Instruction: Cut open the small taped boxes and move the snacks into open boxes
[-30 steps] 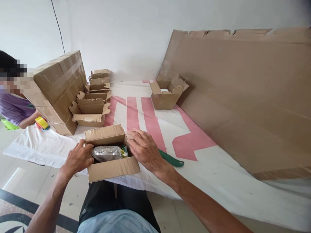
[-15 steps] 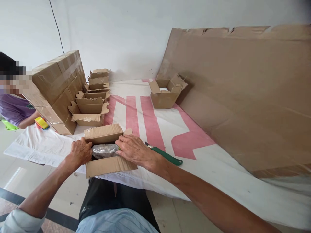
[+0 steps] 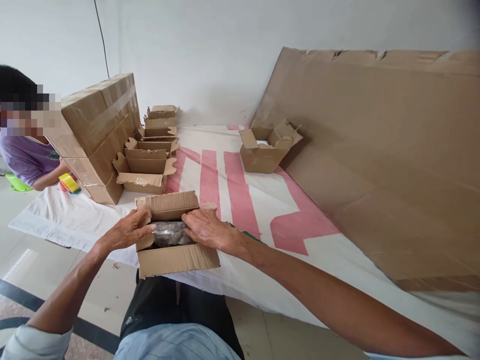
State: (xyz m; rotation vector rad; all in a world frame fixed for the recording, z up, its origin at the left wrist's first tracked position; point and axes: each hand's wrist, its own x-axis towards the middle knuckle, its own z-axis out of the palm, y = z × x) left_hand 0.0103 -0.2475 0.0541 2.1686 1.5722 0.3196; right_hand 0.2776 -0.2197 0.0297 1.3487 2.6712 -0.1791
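An open cardboard box (image 3: 178, 260) stands at the near edge of the table, with its long flaps raised. Inside lies a package in clear plastic (image 3: 169, 233), grey and shiny; its contents cannot be made out. At the box's left end is my left hand (image 3: 129, 230), its fingers over the short flap and its thumb stretched apart towards the package. My right hand (image 3: 208, 229) reaches across the right end, fingers bent down onto the package's right end, their tips partly hidden. Under my right forearm shows part of a green-handled cutter (image 3: 249, 235).
Taped cartons (image 3: 88, 125) are stacked at the left, beside a row of open boxes (image 3: 144, 167). Another open box (image 3: 262, 155) stands farther back, near a large cardboard sheet (image 3: 367, 165). A person in purple (image 3: 28, 157) sits behind the stack, near a yellow tape roll (image 3: 69, 183).
My left hand has loosened from the box's left end, and its thumb now stretches inward. My right hand stays at the right end. The view has shifted slightly, and my forearm now covers more of the cutter.
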